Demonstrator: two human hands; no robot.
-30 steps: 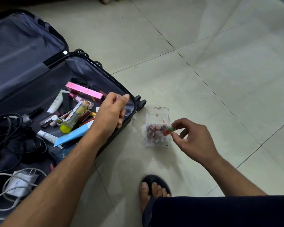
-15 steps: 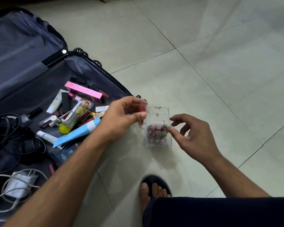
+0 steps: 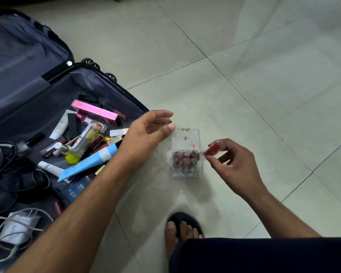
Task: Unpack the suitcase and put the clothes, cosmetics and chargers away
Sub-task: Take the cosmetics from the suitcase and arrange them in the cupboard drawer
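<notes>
Pale tiled floor (image 3: 244, 66), grout lines running diagonally. Far left: open suitcase (image 3: 37, 95) lying flat, dark lining, wheels showing at its far edge.

Inside the suitcase, near left corner: white charger (image 3: 18, 227) with pale cable looped round it. Above that, a tangle of black cables (image 3: 6, 168). To the right, a loose heap of cosmetics: white tube (image 3: 60, 126), pink box (image 3: 95, 110) at the far side, clear bottle (image 3: 83, 146) with yellow-green cap, blue tube (image 3: 89, 161) lying slantwise, dark blue box (image 3: 78, 187) under its near end. Small lipsticks and sticks scattered between; not all can be told apart.

Left hand (image 3: 146, 133) hovers over the suitcase's right rim, just left of the organiser. Fingers loosely spread, thumb and forefinger apart, grasping nothing.

Centre, on the floor just right of the suitcase: clear organiser (image 3: 187, 134), small square cells. Near cells filled with reddish-brown lipsticks, one green cap (image 3: 194, 162) among them; far cells bare.

Right hand (image 3: 232, 166) sits at the organiser's right edge, thumb and forefinger pinching a red lipstick (image 3: 213, 148), tilted, its lower end at the organiser's right wall. Other fingers curled.

Near centre: toes in a dark sandal (image 3: 182, 219); dark trouser leg (image 3: 264, 255) along the near edge.
</notes>
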